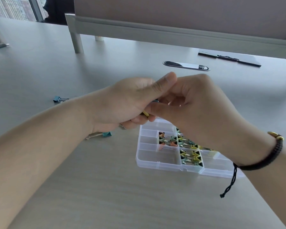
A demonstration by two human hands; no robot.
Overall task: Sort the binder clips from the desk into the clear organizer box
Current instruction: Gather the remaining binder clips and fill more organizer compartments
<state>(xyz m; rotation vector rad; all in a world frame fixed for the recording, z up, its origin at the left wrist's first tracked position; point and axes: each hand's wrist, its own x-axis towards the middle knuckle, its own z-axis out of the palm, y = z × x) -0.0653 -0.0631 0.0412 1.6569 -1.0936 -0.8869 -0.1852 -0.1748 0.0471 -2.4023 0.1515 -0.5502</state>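
A clear organizer box (157,163) is seen lying open on the grey desk (106,187) in the lower centre-right of the frame, partly covered by the right forearm. It is divided into compartments. A middle compartment is filled with mixed binder clips (168,140) in pink, green and cream, packed side by side. The compartments to its right, toward the frame's centre-right, are filled with yellow and green clips (191,157). The compartments along the box's left edge and the large one at its lower left are seen holding nothing.

Above the box, at the centre of the frame, the left hand (130,104) and the right hand (188,104) are held together off the desk. The fingers of both are curled, and a yellow clip (145,113) is pinched between them; only a small part of it is visible. Which hand carries the main grip cannot be told.

Two blue clips remain on the desk: one blue clip (59,99) at the left of the frame, well apart from the box, and another teal clip (104,134) just below the left wrist, near the box's left side. A dark bracelet (269,156) is worn on the right wrist.
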